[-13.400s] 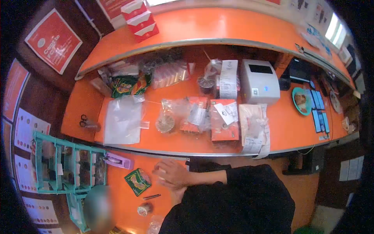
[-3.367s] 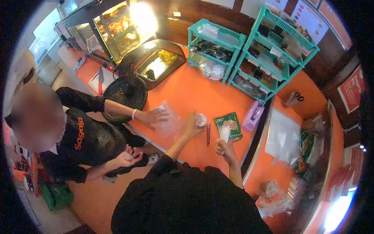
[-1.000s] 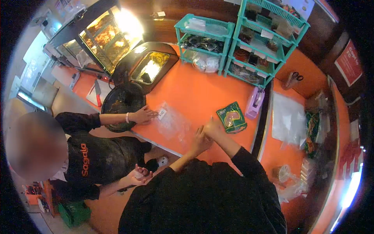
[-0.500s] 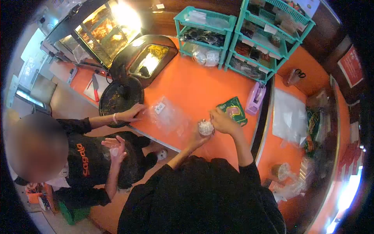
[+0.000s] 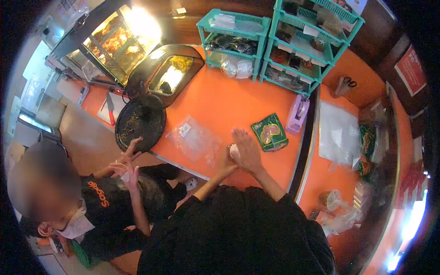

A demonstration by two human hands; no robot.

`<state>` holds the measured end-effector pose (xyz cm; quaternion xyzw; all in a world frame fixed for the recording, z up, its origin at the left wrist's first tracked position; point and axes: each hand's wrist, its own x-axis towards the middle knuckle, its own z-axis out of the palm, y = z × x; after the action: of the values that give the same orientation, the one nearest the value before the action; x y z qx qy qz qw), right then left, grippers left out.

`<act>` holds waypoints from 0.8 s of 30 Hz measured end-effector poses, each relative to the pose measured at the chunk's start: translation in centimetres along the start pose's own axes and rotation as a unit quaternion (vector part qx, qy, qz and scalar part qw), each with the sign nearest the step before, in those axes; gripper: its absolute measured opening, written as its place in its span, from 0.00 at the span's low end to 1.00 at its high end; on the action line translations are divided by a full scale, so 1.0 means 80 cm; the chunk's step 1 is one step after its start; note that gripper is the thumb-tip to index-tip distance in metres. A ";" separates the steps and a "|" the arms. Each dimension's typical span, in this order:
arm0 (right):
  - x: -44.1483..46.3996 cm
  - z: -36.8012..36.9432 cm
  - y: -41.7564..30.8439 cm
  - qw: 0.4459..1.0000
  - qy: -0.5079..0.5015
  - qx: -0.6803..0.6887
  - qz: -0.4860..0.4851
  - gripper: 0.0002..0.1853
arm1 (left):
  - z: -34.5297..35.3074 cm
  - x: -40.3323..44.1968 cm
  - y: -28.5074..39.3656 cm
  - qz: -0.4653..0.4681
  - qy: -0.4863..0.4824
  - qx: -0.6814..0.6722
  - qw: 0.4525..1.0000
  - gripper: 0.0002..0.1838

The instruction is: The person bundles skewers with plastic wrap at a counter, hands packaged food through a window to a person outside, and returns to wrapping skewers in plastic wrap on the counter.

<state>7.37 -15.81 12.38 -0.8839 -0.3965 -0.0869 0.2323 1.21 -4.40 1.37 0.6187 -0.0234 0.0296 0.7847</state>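
Over the orange counter, my left hand is wrapped round a small round container with a pale top. Most of that container is hidden between my hands. My right hand lies flat across it with its fingers stretched out together. Just right of my right hand is a green packet with a light oval on its front. To the left lies a heap of clear plastic bags, with a small white label on it.
A co-worker stands at left, both hands raised near a round black tray. A red-handled knife lies behind it. Teal basket racks and a purple tape dispenser stand at the back; scissors are at right.
My right hand has gone from fingering the container's top edge to lying flat over it, leaving the green packet uncovered. The co-worker's far hand has drawn back from the counter edge.
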 end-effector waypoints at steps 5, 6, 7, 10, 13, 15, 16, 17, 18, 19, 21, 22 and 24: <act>-0.026 0.039 0.022 0.994 -0.069 0.054 -0.067 0.35 | -0.019 -0.001 -0.036 0.050 0.019 0.245 0.968 0.47; -0.021 0.021 0.013 0.997 -0.035 0.040 -0.062 0.35 | -0.021 0.001 -0.036 0.051 0.020 0.245 0.968 0.47; -0.019 0.009 0.006 0.998 -0.001 0.027 -0.054 0.34 | -0.022 0.001 -0.037 0.031 0.000 0.199 0.979 0.47; -0.017 0.005 0.000 0.998 -0.034 0.045 -0.038 0.34 | -0.021 -0.001 -0.050 0.024 -0.011 0.137 0.990 0.46; -0.042 0.058 0.027 0.989 -0.031 -0.002 -0.146 0.33 | -0.025 -0.006 -0.082 0.061 0.029 0.089 0.994 0.44; -0.031 0.033 0.020 0.991 -0.031 0.020 -0.129 0.32 | -0.020 0.006 -0.059 0.078 0.048 0.072 0.993 0.43; -0.028 0.018 0.013 0.992 -0.036 0.046 -0.109 0.31 | -0.013 0.009 -0.033 0.069 0.050 0.082 0.993 0.40; -0.026 0.009 0.011 0.992 -0.039 0.048 -0.111 0.31 | -0.005 0.015 0.000 0.060 0.051 0.091 0.993 0.36; -0.023 -0.001 0.012 0.998 -0.012 0.061 -0.031 0.29 | -0.001 0.021 0.023 0.060 0.053 0.091 0.993 0.36; -0.021 -0.007 0.016 0.996 0.015 0.074 0.047 0.27 | 0.001 0.029 0.043 0.029 0.090 0.262 0.960 0.35; -0.022 -0.009 0.029 0.990 0.089 0.078 0.074 0.26 | -0.001 0.051 0.055 0.000 0.129 0.426 0.895 0.33; -0.024 -0.009 0.035 0.978 0.161 0.084 0.103 0.25 | -0.001 0.062 0.058 0.020 0.143 0.441 0.886 0.34; -0.031 -0.007 0.039 0.976 0.162 0.090 0.109 0.23 | -0.008 0.089 0.055 0.041 0.168 0.458 0.872 0.36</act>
<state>8.09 -19.54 10.99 -0.8715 -0.2605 -0.1673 0.3803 7.96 -2.65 6.00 0.8929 0.0993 0.1725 0.4040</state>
